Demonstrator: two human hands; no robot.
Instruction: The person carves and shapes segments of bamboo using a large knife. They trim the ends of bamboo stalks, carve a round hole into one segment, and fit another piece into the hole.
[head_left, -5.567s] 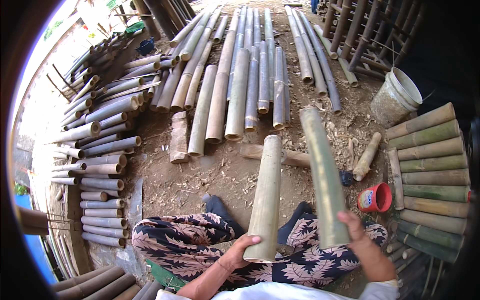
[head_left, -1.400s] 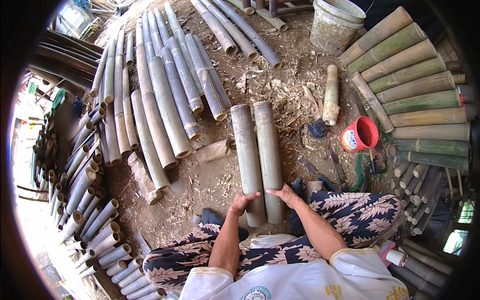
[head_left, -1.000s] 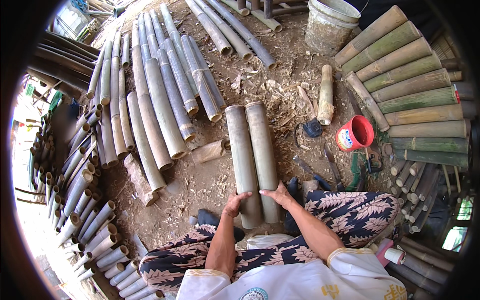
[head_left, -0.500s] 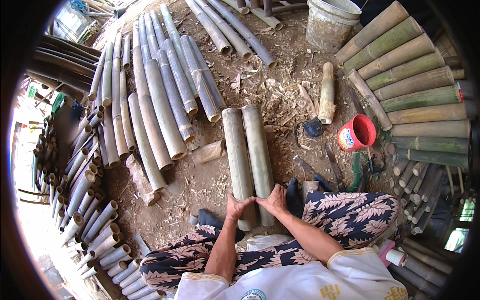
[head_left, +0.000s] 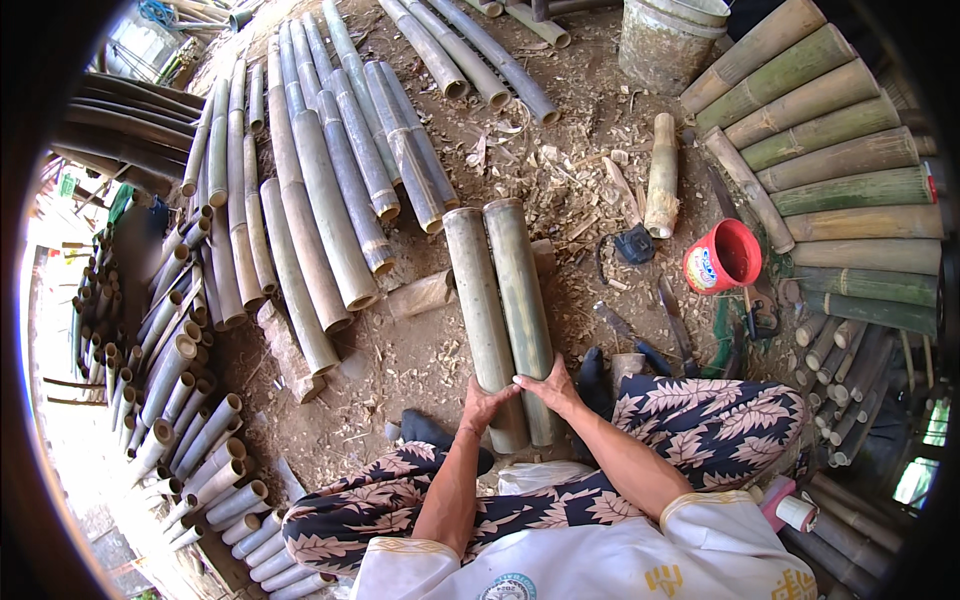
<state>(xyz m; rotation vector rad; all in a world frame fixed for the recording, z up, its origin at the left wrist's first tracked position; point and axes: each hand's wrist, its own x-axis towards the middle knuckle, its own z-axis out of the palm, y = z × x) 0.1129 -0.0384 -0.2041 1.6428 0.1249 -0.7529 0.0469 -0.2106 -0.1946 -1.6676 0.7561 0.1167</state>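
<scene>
A seated worker's two bare hands steady a pair of bamboo tubes side by side above the dirt floor (head_left: 370,380), in front of patterned trousers (head_left: 690,425). The left tube (head_left: 484,310) is pale grey-green, faintly speckled, browner toward its far end; the right tube (head_left: 522,300) carries a darker green streak. Both look straight and cleanly cut. The left hand (head_left: 484,404) and right hand (head_left: 550,388) curl partway around the tubes' outer sides, thumbs nearly meeting on top, other fingers largely hidden.
</scene>
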